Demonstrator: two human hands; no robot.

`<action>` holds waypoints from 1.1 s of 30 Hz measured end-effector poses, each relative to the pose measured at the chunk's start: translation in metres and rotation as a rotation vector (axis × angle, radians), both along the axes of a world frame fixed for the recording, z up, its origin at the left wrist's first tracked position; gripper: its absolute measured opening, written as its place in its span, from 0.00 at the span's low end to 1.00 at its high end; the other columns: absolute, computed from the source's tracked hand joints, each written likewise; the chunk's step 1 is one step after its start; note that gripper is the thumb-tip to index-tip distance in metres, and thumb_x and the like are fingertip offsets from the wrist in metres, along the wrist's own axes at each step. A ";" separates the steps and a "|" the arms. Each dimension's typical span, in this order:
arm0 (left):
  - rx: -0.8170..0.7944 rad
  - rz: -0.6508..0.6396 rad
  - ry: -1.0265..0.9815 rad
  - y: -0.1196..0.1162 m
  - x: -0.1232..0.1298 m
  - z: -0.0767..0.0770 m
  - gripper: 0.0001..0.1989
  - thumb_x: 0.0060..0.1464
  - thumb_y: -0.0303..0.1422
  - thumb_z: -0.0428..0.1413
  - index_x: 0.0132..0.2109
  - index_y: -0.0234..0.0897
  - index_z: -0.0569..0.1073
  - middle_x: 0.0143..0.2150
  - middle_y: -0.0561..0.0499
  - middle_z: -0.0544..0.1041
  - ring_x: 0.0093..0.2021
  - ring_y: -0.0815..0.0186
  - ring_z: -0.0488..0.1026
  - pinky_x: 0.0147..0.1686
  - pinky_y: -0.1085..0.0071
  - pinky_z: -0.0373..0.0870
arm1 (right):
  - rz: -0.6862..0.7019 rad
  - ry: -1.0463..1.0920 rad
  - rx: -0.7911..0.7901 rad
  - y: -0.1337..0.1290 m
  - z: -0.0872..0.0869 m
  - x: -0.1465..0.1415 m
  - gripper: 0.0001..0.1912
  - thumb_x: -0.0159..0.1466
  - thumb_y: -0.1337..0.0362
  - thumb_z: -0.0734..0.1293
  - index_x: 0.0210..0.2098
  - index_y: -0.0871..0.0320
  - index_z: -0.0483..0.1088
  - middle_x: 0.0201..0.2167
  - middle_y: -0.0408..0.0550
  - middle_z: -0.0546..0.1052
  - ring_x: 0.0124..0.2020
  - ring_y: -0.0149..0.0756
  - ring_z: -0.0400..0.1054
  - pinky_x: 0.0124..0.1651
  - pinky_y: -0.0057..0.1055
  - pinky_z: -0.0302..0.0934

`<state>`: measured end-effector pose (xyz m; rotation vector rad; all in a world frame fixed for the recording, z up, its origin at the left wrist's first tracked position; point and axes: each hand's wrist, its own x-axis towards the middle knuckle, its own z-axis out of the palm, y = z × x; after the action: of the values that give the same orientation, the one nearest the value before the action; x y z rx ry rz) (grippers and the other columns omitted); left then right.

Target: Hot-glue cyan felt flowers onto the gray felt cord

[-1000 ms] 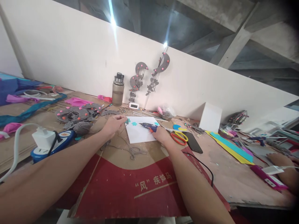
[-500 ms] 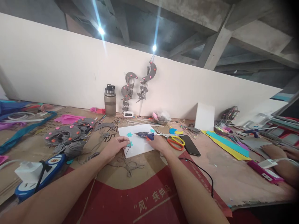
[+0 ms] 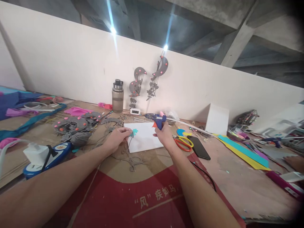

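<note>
My left hand (image 3: 119,138) pinches a small teal felt flower (image 3: 135,132) at the left edge of a white board (image 3: 148,139). A grey yarn (image 3: 135,164) trails down below the flower onto the cardboard. In my right hand (image 3: 163,134) is a dark blue glue gun (image 3: 159,119) with an orange trigger, raised over the back right of the board, its nozzle pointing left. A white glue stick sticks out of its rear.
Scissors (image 3: 185,144) and a black phone (image 3: 199,148) lie right of the board. A bottle (image 3: 117,97) stands behind. Left are grey felt pieces (image 3: 71,125) and a blue power strip (image 3: 51,158). A person's hand (image 3: 295,163) shows far right.
My right hand has raised the glue gun up and away from the board. My left hand has lifted the teal flower slightly. The view has shifted to the right.
</note>
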<state>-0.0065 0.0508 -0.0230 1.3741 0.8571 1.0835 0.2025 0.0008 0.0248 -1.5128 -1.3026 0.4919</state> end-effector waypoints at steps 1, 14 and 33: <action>-0.004 0.017 -0.004 0.001 0.000 0.001 0.13 0.43 0.41 0.59 0.30 0.34 0.72 0.17 0.57 0.64 0.16 0.76 0.53 0.18 0.77 0.43 | 0.039 0.048 0.064 -0.003 0.002 -0.007 0.22 0.53 0.68 0.62 0.48 0.57 0.56 0.45 0.51 0.69 0.34 0.30 0.68 0.28 0.26 0.69; 0.050 0.185 -0.185 0.005 -0.008 0.022 0.10 0.41 0.36 0.60 0.27 0.34 0.70 0.18 0.57 0.64 0.17 0.77 0.56 0.16 0.78 0.47 | 0.234 -0.214 0.180 -0.028 0.001 -0.046 0.15 0.60 0.64 0.60 0.47 0.56 0.59 0.40 0.48 0.74 0.28 0.30 0.67 0.31 0.29 0.64; 0.098 0.266 -0.228 0.009 -0.014 0.024 0.10 0.43 0.37 0.59 0.28 0.34 0.69 0.18 0.56 0.66 0.16 0.76 0.59 0.16 0.79 0.53 | 0.111 -0.549 0.129 -0.038 -0.004 -0.065 0.16 0.63 0.61 0.58 0.49 0.61 0.58 0.40 0.58 0.74 0.40 0.44 0.70 0.42 0.37 0.62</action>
<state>-0.0204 0.0600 0.0012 1.2093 0.8423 1.4741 0.1375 -0.0373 0.0210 -1.5269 -1.8093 0.0509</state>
